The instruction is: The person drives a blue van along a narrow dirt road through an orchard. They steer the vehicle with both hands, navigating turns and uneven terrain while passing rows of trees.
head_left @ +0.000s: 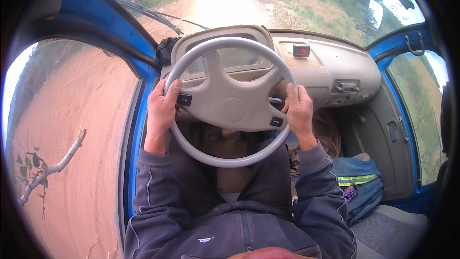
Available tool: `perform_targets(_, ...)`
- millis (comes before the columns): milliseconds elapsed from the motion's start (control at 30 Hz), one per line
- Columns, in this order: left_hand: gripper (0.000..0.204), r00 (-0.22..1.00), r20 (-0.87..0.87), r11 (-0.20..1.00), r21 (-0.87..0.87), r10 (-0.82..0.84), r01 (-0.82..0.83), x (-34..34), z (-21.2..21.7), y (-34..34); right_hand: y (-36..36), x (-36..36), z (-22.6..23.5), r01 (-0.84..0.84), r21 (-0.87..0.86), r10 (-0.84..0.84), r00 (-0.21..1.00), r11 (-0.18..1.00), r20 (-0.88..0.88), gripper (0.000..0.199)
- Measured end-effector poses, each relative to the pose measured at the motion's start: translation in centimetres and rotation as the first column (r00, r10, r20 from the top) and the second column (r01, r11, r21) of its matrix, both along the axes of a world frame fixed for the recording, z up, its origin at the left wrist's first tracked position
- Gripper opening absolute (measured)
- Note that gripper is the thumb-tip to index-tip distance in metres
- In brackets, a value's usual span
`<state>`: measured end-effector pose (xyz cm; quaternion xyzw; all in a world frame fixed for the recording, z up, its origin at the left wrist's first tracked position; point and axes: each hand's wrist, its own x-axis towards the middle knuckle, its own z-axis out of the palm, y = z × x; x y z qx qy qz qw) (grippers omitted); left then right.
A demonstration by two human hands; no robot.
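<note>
A large grey-beige steering wheel (232, 162) stands in front of me, with a wide hub and a black button on either side of it. My left hand (162, 106) is closed around the rim at its left side, the thumb lying along the inside. On the opposite side my right hand (299, 110) grips the rim, thumb towards the hub. A stalk (275, 100) shows behind the wheel next to my right fingers. Behind the upper rim sits the instrument cluster (230, 57), partly covered by the wheel.
The beige dashboard (345, 64) carries a small red-lit display (301, 50). A blue bag (357, 187) with a yellow-green stripe lies right of my arm, by a grey seat (393, 230). Past the windscreen runs a dirt track (223, 0); a branch (60, 165) shows outside the left window.
</note>
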<state>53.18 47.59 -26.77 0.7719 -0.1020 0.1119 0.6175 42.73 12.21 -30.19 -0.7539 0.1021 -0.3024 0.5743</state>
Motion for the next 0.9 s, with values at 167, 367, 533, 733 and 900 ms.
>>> perform_targets(167,0.043,0.997,0.066,0.990,0.135,-0.047,0.038,1.3,3.1,-1.0,2.7,-2.5,-4.5,0.077,0.117,-0.086,0.993,0.990,0.082,0.039)
perform_targets(367,0.046,0.991,0.054,0.975,0.195,-0.122,0.109,2.5,4.7,-1.2,4.5,-3.5,-6.2,0.095,0.209,-0.124,0.983,0.973,0.134,0.034)
perform_targets(533,0.046,0.994,0.046,0.987,0.132,-0.100,0.094,1.9,3.5,-0.8,3.5,-3.1,-5.0,0.084,0.141,-0.100,0.988,0.987,0.117,0.040)
perform_targets(733,0.051,0.999,0.040,0.997,0.075,-0.036,0.032,0.8,1.9,-0.4,1.6,-1.9,-2.7,0.027,0.064,-0.032,0.995,0.998,0.093,0.042)
perform_targets(900,0.045,0.998,0.034,0.999,-0.010,0.050,-0.050,-0.7,-0.1,0.4,0.9,-0.3,-0.1,-0.032,0.013,0.031,0.998,0.999,0.057,0.041)
